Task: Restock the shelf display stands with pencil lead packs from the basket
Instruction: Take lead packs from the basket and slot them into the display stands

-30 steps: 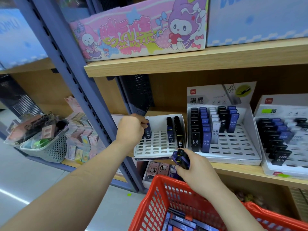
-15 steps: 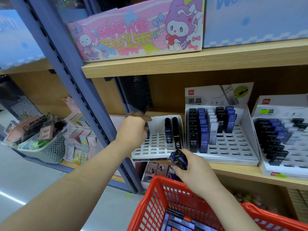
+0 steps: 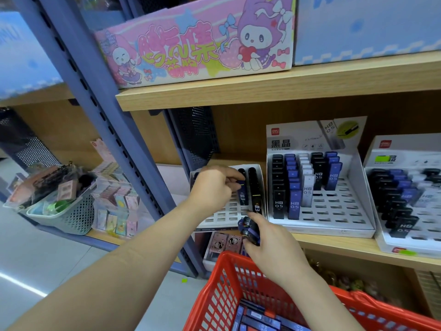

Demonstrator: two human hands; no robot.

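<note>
A white slotted display stand (image 3: 222, 217) sits on the wooden shelf, with a blue lead pack (image 3: 242, 195) and a black lead pack (image 3: 254, 194) upright in its right columns. My left hand (image 3: 213, 187) hovers over this stand, its curled fingertips pinching the top of the blue pack. A dark pack peeks out at the stand's back left, behind the hand. My right hand (image 3: 272, 249) grips a bundle of several packs (image 3: 249, 229) at the stand's front edge. Below it, the red basket (image 3: 214, 297) holds more packs (image 3: 257, 318).
Two fuller white stands (image 3: 334, 216) (image 3: 386, 242) with black, blue and white packs stand to the right. A slanted blue-grey shelf post (image 3: 100, 99) and black mesh divider (image 3: 195, 134) border the left stand. A grey basket of small goods (image 3: 71, 218) sits far left. A pink cartoon box (image 3: 191, 48) fills the upper shelf.
My left hand moved from the stand's left column rightward to the blue pack. My right hand lifted the bundle slightly toward the stand's front edge.
</note>
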